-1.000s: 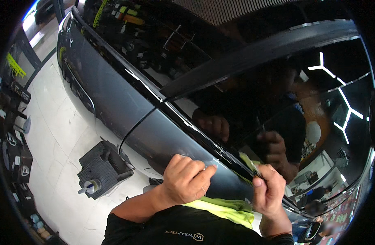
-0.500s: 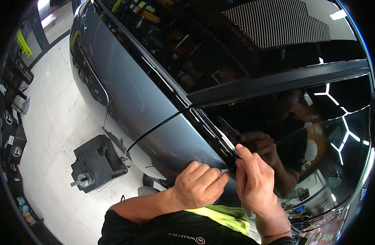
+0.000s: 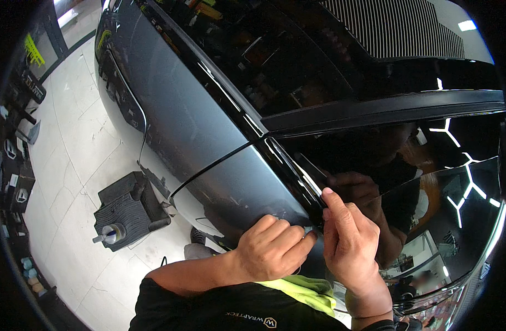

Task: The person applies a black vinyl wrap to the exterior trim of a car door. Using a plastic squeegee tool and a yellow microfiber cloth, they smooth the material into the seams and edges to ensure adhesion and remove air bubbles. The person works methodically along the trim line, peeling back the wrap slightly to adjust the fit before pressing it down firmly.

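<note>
A grey car door panel (image 3: 239,185) lies under both hands, with a glossy black trim strip (image 3: 280,165) running between it and the dark window glass (image 3: 369,160). My left hand (image 3: 275,248) is closed, knuckles up, against the panel just below the trim. A small pale bit shows at its fingertips, too little to name. Beside it my right hand (image 3: 352,237) is closed in a pinch at the trim, index finger pointing along it. What it pinches is mostly hidden; a slim, elongated shape extends from the hand's reflection in the glass.
A yellow-green cloth (image 3: 302,292) hangs at my waist. On the pale tiled floor (image 3: 71,165) stands a black ribbed stand (image 3: 148,212) with a clear round container (image 3: 114,233) on it. A shoe (image 3: 198,236) shows below the car. Dark boxes (image 3: 16,193) line the left side.
The view has shifted slightly, so the car and floor sit a little differently. Both hands keep nearly the same place on the panel and trim, with the same closed grips.
</note>
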Available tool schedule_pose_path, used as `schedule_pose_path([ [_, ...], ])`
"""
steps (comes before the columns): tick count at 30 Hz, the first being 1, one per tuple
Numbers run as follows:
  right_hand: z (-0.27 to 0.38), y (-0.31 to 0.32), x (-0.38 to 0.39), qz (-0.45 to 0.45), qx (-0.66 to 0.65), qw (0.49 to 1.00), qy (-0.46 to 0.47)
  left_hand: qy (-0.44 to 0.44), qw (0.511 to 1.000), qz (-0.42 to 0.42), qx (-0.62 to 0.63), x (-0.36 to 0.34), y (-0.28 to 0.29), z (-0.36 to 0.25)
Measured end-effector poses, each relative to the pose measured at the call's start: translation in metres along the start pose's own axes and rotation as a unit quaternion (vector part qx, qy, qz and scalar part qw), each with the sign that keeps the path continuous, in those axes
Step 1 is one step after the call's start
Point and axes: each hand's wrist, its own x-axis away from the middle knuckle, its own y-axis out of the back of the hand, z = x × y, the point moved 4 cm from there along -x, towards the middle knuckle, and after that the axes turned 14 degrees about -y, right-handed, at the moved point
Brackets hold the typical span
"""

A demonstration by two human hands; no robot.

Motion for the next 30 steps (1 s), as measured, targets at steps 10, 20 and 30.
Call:
schedule_pose_path([
  [10,0.008,0.002,-0.003,0.007,0.014,1.0,-0.024,-0.002,1.0,-0.012,-0.007,0.001,-0.002,0.001],
  [20,0.009,0.003,0.0,-0.001,0.067,0.998,-0.012,0.003,1.0,-0.004,-0.014,0.001,0.001,0.0],
  [30,-0.006,0.012,0.021,0.027,0.095,0.995,0.003,0.002,1.0,-0.006,-0.018,0.005,-0.003,0.0],
])
